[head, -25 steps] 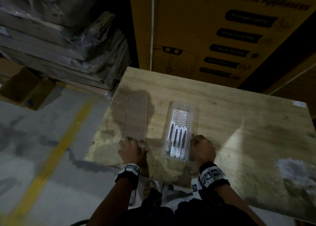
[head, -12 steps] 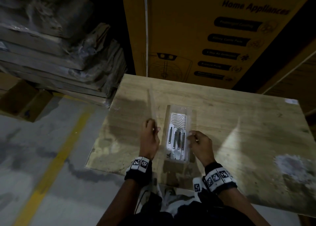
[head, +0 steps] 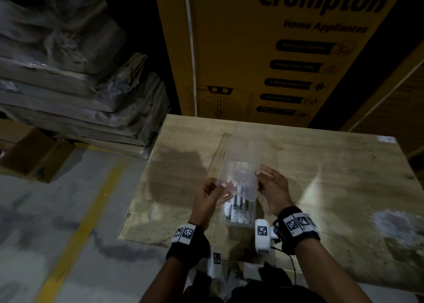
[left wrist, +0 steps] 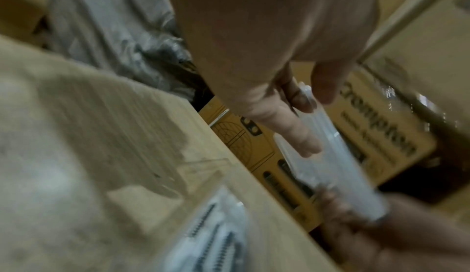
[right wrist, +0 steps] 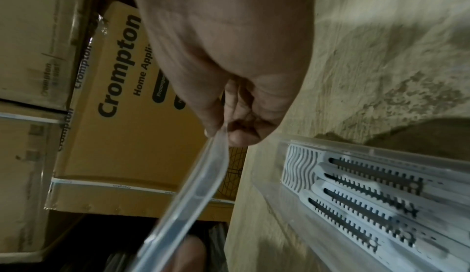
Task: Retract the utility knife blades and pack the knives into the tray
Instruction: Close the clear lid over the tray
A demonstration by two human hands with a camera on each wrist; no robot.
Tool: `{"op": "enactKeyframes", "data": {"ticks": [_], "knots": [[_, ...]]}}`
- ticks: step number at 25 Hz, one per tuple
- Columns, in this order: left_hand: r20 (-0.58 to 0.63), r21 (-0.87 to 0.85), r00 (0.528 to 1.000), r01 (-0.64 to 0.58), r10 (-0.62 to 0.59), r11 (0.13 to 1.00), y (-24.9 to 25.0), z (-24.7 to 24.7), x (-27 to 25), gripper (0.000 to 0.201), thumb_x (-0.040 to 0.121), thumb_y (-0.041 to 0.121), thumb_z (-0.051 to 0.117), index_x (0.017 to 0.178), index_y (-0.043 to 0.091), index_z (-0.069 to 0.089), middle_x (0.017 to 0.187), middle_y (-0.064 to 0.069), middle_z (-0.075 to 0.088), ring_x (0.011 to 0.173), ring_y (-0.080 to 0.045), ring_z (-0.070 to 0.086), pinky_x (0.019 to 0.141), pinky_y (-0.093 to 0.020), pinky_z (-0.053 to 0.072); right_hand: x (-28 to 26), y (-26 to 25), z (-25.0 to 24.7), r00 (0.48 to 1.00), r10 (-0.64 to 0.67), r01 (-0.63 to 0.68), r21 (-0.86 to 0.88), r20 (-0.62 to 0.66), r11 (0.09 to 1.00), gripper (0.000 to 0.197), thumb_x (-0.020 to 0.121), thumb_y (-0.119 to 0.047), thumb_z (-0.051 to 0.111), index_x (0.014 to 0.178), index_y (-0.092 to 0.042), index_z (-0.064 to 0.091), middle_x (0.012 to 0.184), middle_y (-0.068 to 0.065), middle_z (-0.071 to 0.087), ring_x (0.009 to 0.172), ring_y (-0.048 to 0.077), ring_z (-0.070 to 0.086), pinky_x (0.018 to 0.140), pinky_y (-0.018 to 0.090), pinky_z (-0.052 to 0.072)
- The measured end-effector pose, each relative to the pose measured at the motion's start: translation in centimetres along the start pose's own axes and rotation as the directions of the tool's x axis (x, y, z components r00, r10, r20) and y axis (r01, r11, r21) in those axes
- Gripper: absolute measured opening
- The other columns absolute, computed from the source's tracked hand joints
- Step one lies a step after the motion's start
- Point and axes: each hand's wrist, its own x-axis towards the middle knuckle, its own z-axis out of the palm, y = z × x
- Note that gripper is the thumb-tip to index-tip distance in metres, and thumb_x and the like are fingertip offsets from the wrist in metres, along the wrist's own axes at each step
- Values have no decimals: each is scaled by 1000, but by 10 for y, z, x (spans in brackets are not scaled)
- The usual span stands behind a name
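Observation:
Several white utility knives [head: 238, 208] with dark toothed slider slots lie side by side in a clear plastic tray [head: 226, 220] near the front edge of the wooden table [head: 332, 176]. Both hands hold a clear plastic lid [head: 241, 156] tilted in the air just above the tray. My left hand [head: 211, 192] pinches the lid's left edge and my right hand [head: 270, 185] pinches its right edge. The right wrist view shows the right hand [right wrist: 229, 119] pinching the lid [right wrist: 193, 187] beside the knives [right wrist: 368, 191]. In the blurred left wrist view the left hand [left wrist: 292, 115] grips the lid [left wrist: 338, 165].
A tall yellow Crompton carton [head: 275, 50] stands right behind the table. Wrapped flat packs [head: 68, 85] are stacked at the left, with a small cardboard box [head: 29, 156] below them. A yellow floor line [head: 87, 222] runs left of the table.
The lid lay flat on the table left of the tray. My left hand lifted it and carried it right, my right hand left the tray, and both now hold it over the knives.

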Motion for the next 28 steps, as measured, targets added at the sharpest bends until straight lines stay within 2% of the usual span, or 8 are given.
{"op": "enactKeyframes", "data": {"ticks": [2, 5, 8, 12, 14, 19, 25, 28], "knots": [[-69, 240, 997, 37, -21, 970, -9, -13, -1, 24, 102, 16, 60, 86, -1, 64, 83, -21, 75, 77, -32, 74, 57, -33, 60, 1, 8, -6, 1000, 3, -3, -46, -3, 999, 28, 92, 0, 69, 118, -10, 64, 99, 13, 73, 79, 22, 69, 74, 36, 60], [-64, 617, 998, 61, -27, 784, -31, -32, -3, 53, 100, 38, 62, 69, -5, 67, 59, -20, 70, 49, -23, 67, 40, -22, 43, -2, 33, -23, 999, -39, 33, -246, -18, 969, 26, 92, 4, 67, 117, -5, 65, 97, 13, 73, 83, 24, 67, 79, 37, 59], [31, 764, 998, 15, -60, 645, -55, -43, -8, 54, 99, 33, 64, 52, 7, 62, 46, -8, 62, 39, -19, 59, 40, -17, 39, -6, 59, -40, 976, -216, 186, -549, 9, 815, 23, 88, 7, 69, 107, -7, 73, 96, 9, 73, 87, 25, 68, 75, 19, 57], [97, 908, 995, -76, -30, 413, -82, -60, -5, 59, 100, 44, 56, 52, 9, 60, 53, -9, 65, 44, -18, 59, 51, -30, 50, -15, 76, -44, 933, -343, 308, -741, 111, 597, 29, 86, 2, 73, 114, -3, 75, 105, 12, 78, 94, 28, 74, 86, 31, 58], [78, 936, 996, -62, -32, 346, -88, -59, -2, 58, 101, 46, 53, 58, 6, 62, 60, -12, 66, 52, -23, 58, 54, -31, 45, -20, 75, -45, 914, -338, 384, -741, 223, 551, 36, 86, -6, 77, 121, -11, 73, 113, 3, 76, 99, 19, 73, 88, 24, 57], [72, 934, 996, -51, -46, 354, -91, -50, 6, 49, 100, 39, 57, 65, 5, 65, 66, -14, 69, 62, -30, 67, 58, -34, 48, -29, 80, -62, 926, -155, 372, -754, 345, 541, 77, 75, -5, 85, 145, -12, 53, 126, -7, 64, 117, 12, 62, 103, 29, 49], [20, 879, 978, 83, -209, 469, -95, -49, 13, 56, 99, 46, 51, 78, -3, 69, 75, -24, 73, 67, -37, 72, 62, -51, 60, -29, 88, -61, 984, -46, 166, -811, 169, 562, 48, 79, -2, 81, 126, -11, 72, 113, 4, 77, 101, 16, 74, 93, 40, 60], [-4, 889, 951, 145, -308, 435, -85, -46, 22, 36, 101, 34, 58, 83, 5, 67, 77, -17, 70, 73, -34, 70, 65, -43, 61, -24, 90, -58, 988, -17, 147, -879, 156, 453, 37, 79, -7, 82, 116, -8, 76, 104, 10, 79, 91, 24, 77, 87, 42, 62]]}}
